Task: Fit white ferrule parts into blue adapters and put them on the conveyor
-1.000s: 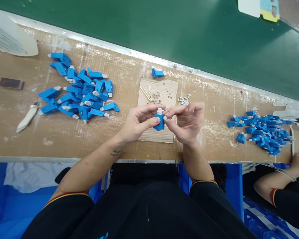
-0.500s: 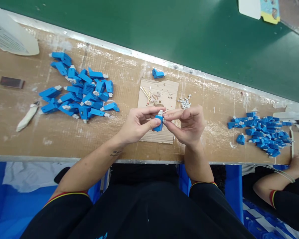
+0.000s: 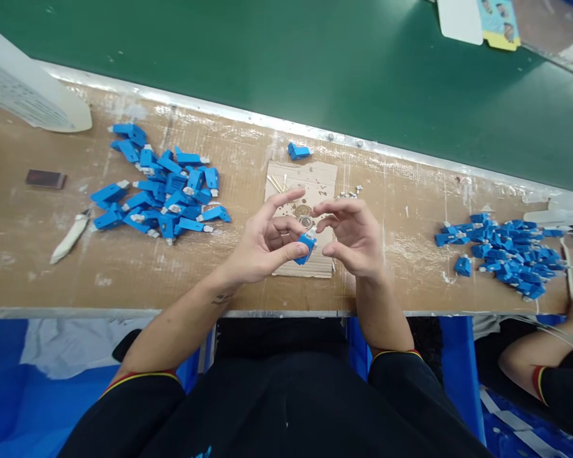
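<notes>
Left hand [image 3: 267, 245] has the small blue plastic connector [image 3: 307, 244] pinched between thumb and curled fingers, index finger lifted clear above it, right over the near part of the cardboard pad [image 3: 310, 191] at the middle of the wooden bench [image 3: 38, 267]. Right hand [image 3: 351, 235] sits just beside it, fingers loosely spread and curled, thumb tip close to the connector's pale end but gripping nothing that can be made out. Whether anything tiny sits between those fingertips is too small to tell. To do this well, the left pinch looks best kept on the blue body's sides so the pale end faces the right hand squarely, and the right fingertips should meet it straight on, not at a slant, with the work low over the pad so a dropped bit lands there. Off to the left lies a pile of blue connectors with white tips [image 3: 160, 194]; to the right, well apart, a second pile of smaller blue pieces [image 3: 506, 251]. Small white parts [image 3: 351, 191] and thin sticks [image 3: 275, 183] rest by the pad's far edge, one lone blue piece [image 3: 298, 151] beyond it near the green belt [image 3: 286, 57]. A co-worker's arm [image 3: 539, 359] shows at lower right.
</notes>
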`<state>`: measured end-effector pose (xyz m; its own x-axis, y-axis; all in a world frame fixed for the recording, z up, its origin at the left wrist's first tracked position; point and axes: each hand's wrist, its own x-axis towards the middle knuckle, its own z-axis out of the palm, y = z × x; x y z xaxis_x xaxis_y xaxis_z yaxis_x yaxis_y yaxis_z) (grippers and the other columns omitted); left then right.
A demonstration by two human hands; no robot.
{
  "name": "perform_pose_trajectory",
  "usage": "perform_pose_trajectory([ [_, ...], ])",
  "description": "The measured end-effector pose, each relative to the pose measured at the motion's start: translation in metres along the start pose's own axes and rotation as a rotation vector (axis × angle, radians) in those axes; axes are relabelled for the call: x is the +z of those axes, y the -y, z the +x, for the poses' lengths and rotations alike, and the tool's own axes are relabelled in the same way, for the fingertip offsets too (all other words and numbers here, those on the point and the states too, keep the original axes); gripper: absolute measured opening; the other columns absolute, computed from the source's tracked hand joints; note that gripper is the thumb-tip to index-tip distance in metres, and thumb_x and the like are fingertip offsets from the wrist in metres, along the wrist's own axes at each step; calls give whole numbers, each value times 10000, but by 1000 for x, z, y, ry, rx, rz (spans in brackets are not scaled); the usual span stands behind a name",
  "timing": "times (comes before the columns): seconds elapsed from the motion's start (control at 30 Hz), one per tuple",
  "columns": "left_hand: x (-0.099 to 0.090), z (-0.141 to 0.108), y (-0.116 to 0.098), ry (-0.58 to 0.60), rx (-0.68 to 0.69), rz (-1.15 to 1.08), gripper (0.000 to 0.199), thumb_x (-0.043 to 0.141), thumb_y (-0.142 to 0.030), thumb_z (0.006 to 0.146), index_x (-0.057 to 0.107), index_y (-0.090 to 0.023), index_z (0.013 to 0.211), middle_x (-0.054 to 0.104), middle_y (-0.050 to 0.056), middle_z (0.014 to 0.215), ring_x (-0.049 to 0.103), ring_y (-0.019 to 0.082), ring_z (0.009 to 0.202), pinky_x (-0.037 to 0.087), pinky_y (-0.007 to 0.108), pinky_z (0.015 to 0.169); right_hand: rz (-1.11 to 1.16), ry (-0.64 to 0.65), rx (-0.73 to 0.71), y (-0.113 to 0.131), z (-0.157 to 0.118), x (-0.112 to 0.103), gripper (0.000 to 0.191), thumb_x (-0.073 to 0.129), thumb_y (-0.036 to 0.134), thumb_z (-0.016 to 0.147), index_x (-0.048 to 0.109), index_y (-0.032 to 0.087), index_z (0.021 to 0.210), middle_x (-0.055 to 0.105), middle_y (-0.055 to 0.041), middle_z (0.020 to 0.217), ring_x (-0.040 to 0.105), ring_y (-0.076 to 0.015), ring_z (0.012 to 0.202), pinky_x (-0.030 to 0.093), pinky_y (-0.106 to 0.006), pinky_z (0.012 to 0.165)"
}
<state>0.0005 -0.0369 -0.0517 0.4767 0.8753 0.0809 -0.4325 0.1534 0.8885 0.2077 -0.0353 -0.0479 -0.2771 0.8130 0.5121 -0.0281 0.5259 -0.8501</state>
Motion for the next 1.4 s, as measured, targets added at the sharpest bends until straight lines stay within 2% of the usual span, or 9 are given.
perform_pose_trajectory([
  [0.27,-1,2,15,62,-76,9,1047,937,-480,804,348,-239,1635,805,62,906,779,214,780,602,314,739,-158,120,-57,4,-1,4,261,770,407,975,784,325,1222,864,-36,1068,799,-275,1164,676,-497,1011],
  [0.43,-3,7,14,-19,90,338,699,751,-577,950,500,-232,1504,769,138,1176,748,267,1078,594,380,893,-254,14,-3,12,-10,0,225,722,372,1008,778,335,1222,857,-39,1143,804,-274,1175,667,-463,1031],
  [0.57,-37,-4,-21,-115,267,1057,551,733,-482,951,612,-195,1406,675,186,1414,609,359,1347,485,536,1138,-591,-90,154,18,-47,-69,234,691,356,1009,760,323,1231,856,-47,1096,826,-260,963,684,-439,875],
  [0.67,-75,-18,-41,-187,138,1513,423,739,-349,913,695,-206,1308,710,183,1329,573,415,1338,423,615,1135,-1039,-135,337,12,-83,-146,241,687,418,959,780,257,1112,839,-111,1037,799,-321,945,653,-497,875],
  [0.83,-114,-22,-36,-42,169,1646,192,600,-163,910,752,-263,970,755,87,989,603,369,1196,343,648,1153,-1551,-341,564,3,-110,-220,587,701,612,915,726,127,1245,728,-341,1213,670,-487,1184,521,-680,997],
  [0.93,-118,-13,-36,8,204,1592,201,572,-152,894,731,-263,842,683,71,810,623,325,985,369,614,1123,-1584,-419,348,4,-99,-205,728,702,662,915,633,136,1413,606,-347,1458,563,-488,1337,445,-692,1103],
  [1.03,-109,-3,-46,-51,246,1473,221,644,-198,880,785,-262,1038,691,75,915,616,294,911,444,545,1039,-1422,-236,240,0,-75,-165,434,600,483,1024,667,225,1367,670,-211,1371,599,-392,1291,479,-619,1102],
  [1.23,-68,15,-47,-383,495,709,503,916,-320,761,757,-256,1234,670,28,1043,627,195,882,539,391,833,-1243,251,380,-28,-31,-104,224,586,275,1013,808,246,1000,736,-126,1045,630,-306,1007,519,-456,881],
  [1.4,-61,27,-25,-480,310,91,303,908,-223,651,753,-263,909,721,-5,866,690,169,809,585,341,771,-1275,326,480,-33,-25,-93,239,593,275,1016,819,232,955,735,-130,1025,613,-300,992,494,-439,884],
])
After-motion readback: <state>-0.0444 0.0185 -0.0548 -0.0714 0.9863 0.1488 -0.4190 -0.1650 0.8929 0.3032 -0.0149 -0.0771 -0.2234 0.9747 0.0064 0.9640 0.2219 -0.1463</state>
